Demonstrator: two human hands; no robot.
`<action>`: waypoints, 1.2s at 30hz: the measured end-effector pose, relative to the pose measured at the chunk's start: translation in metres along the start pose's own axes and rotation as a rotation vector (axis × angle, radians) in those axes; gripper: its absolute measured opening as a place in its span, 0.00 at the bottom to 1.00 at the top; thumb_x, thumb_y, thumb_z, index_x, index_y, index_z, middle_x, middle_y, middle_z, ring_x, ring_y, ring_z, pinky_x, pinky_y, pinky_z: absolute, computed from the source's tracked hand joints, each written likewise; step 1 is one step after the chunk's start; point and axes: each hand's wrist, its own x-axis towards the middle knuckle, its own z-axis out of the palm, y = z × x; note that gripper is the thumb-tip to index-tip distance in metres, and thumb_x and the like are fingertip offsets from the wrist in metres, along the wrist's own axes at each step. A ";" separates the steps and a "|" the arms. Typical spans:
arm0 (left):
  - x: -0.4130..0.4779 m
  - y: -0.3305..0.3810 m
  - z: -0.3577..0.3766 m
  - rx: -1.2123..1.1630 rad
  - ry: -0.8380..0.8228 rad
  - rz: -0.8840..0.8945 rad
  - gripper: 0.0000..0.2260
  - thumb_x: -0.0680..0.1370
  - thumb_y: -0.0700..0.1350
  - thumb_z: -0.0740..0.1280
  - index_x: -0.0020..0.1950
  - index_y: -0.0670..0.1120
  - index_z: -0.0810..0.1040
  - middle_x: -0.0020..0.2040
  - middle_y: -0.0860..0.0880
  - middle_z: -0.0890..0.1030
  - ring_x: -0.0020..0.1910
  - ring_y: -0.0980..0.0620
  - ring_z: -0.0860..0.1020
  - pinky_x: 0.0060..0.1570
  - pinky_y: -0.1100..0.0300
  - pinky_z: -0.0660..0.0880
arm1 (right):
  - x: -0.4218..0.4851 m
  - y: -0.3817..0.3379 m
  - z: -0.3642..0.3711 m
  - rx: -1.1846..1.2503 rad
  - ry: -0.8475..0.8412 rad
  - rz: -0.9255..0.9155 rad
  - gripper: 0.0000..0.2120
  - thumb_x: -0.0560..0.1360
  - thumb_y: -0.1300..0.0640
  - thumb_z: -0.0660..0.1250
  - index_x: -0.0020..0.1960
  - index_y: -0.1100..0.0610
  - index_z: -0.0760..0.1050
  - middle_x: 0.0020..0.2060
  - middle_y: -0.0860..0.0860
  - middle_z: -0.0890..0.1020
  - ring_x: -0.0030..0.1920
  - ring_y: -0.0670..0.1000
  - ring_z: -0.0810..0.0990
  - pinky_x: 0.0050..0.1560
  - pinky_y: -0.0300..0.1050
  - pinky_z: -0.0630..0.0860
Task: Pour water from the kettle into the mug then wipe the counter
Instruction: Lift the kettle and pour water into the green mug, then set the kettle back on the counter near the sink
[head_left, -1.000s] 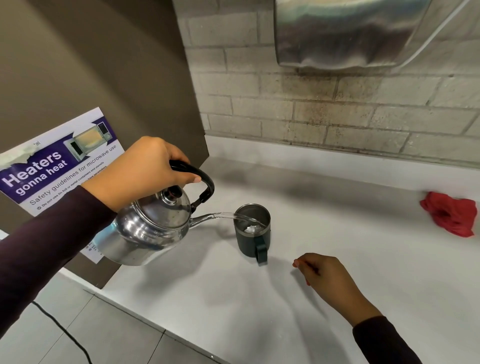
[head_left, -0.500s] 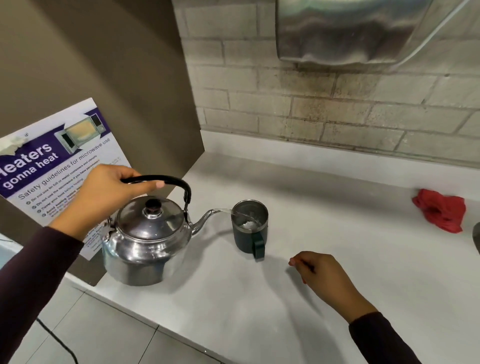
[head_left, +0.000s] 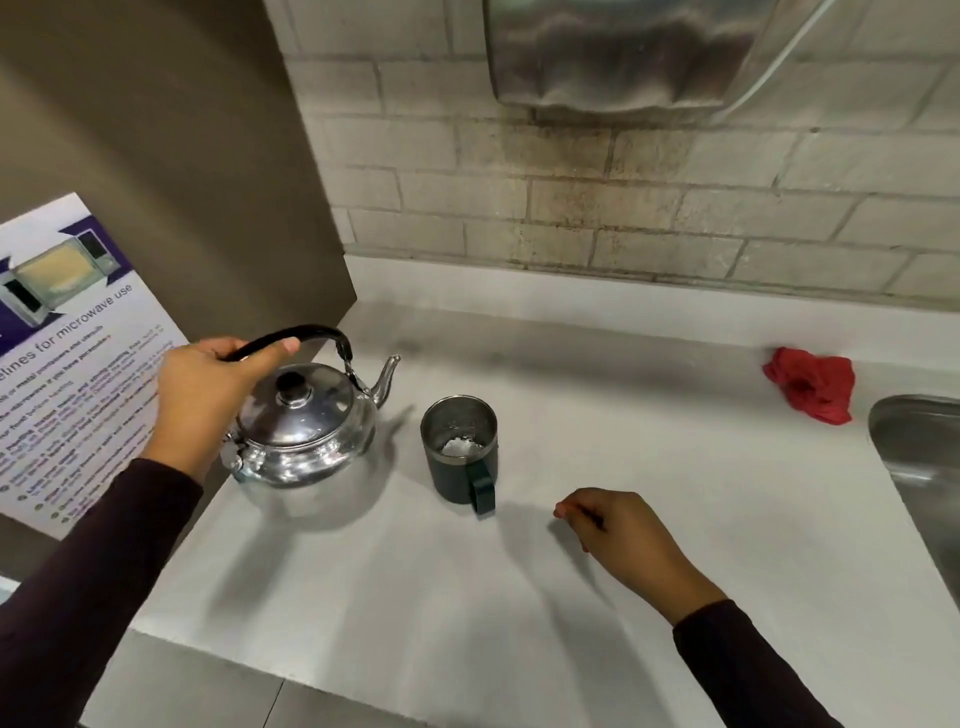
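Right hand: the right hand (head_left: 621, 535) hovers low over the counter (head_left: 649, 467) nearest me, fingers loosely curled inward and holding nothing; whether the tips touch the surface I cannot tell.

Mug: the dark mug (head_left: 460, 453) stands upright just beyond that hand, handle facing the person, with water glinting low inside.

Kettle: the steel kettle (head_left: 306, 421) is level, left of the mug and apart from it, spout aimed up and away. The left hand (head_left: 208, 395) is wrapped closed around its black handle (head_left: 306, 335). It looks set on the counter close to the front-left corner, though I can't be sure it is fully down.

Cloth: the red cloth (head_left: 810, 384) lies bunched far right by the backsplash, next to the sink (head_left: 919, 467).

Risk: letting go that near the corner could let the kettle tip or slide off; reaching across for the cloth, a sleeve could catch the mug and spill it.

Change: a second ago the kettle was tilted with a stream running into the mug; now it is upright, drawn back leftward, and no water flows. The right hand has barely shifted.
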 end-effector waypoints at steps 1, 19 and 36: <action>0.006 0.005 0.010 -0.012 -0.007 0.018 0.18 0.60 0.60 0.76 0.30 0.46 0.79 0.25 0.50 0.75 0.26 0.53 0.71 0.32 0.57 0.68 | 0.000 0.001 -0.001 0.003 0.011 0.008 0.10 0.77 0.51 0.62 0.43 0.52 0.80 0.25 0.44 0.74 0.28 0.42 0.72 0.35 0.37 0.69; 0.058 0.122 0.238 -0.154 -0.390 0.270 0.20 0.65 0.54 0.76 0.23 0.51 0.67 0.14 0.58 0.65 0.17 0.60 0.62 0.21 0.71 0.60 | -0.001 0.038 -0.047 0.031 0.240 0.216 0.10 0.77 0.51 0.62 0.45 0.53 0.80 0.33 0.52 0.82 0.32 0.48 0.74 0.38 0.44 0.73; 0.019 0.106 0.425 -0.136 -0.701 0.214 0.19 0.67 0.53 0.75 0.25 0.48 0.69 0.17 0.57 0.66 0.19 0.61 0.65 0.25 0.71 0.64 | 0.007 0.088 -0.072 0.102 0.371 0.371 0.11 0.77 0.51 0.62 0.47 0.55 0.81 0.32 0.56 0.82 0.33 0.54 0.77 0.36 0.43 0.71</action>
